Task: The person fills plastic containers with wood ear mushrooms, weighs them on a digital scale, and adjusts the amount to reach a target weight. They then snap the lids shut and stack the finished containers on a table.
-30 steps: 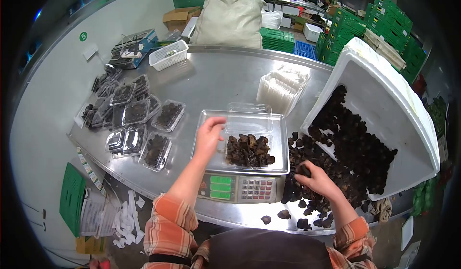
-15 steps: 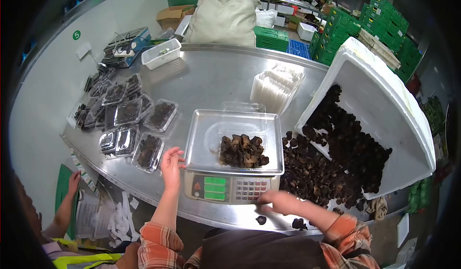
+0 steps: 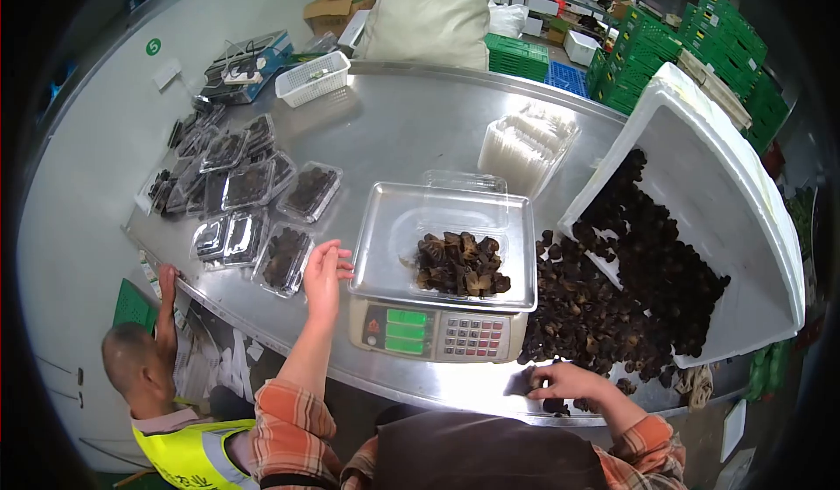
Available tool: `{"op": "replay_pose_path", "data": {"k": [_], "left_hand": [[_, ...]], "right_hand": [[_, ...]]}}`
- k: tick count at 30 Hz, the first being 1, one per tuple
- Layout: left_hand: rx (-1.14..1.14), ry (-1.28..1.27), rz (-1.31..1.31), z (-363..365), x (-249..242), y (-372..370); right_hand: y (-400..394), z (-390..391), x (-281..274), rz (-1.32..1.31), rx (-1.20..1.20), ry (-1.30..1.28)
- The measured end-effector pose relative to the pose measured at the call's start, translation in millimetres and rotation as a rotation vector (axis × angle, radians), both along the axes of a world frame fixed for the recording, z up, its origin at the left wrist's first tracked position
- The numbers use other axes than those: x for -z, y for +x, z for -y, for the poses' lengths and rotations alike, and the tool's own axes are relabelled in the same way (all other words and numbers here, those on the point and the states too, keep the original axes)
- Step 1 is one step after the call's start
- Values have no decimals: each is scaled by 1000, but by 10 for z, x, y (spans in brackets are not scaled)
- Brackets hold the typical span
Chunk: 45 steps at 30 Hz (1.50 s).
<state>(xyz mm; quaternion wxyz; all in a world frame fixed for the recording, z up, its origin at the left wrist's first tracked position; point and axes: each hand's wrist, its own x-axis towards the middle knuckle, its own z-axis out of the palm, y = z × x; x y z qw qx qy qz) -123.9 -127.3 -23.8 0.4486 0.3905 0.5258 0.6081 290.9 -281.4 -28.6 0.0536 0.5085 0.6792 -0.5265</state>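
My left hand [image 3: 324,278] is raised just left of the scale's steel pan [image 3: 376,262], its fingers apart and holding nothing. On that pan, an open clear plastic container [image 3: 468,184] bears a heap of dark brown wood ear mushrooms [image 3: 462,262]. Green displays and a keypad show on the front of the weighing scale [image 3: 512,341]. Below its right corner, my right hand [image 3: 569,381] has its fingers closed on a dark wood ear piece [image 3: 522,382] at the table's near edge. A few loose pieces [image 3: 557,408] lie under this hand.
Loose mushrooms [image 3: 586,306] spill from a tipped white foam box [image 3: 744,227] at right. Filled clear boxes [image 3: 249,184] pile up at left. Stacked empty containers [image 3: 529,144] and a white basket [image 3: 312,79] stand farther back. A person in a yellow vest [image 3: 192,455] is low at left.
My right hand has moved from in front of the keypad down and right to the loose pieces. The view has shifted, and the person at left has come further into sight.
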Motion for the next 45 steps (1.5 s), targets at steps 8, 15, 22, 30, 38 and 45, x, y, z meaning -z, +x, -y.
{"op": "replay_pose_path", "data": {"k": [8,15,22,30,38,45], "left_hand": [[96,-65,-6,-509,-15,215],[400,-495,85,-1243,84,790],[597,4,-191,-953,62,785],[547,-132,-272,162,179,579],[781,-545,254,88,81,564],[530,-231,588,67,281,420]], "right_hand": [[175,-222,-317,117,405,-102],[119,-601,-459,151,483,426],[-314,-1103,-564,-437,723,-21],[-642,-1239,-274,-583,867,-156],[-597,-1324,-142,-745,934,-238],[-932,-1697,-340,-710,767,-26]]}}
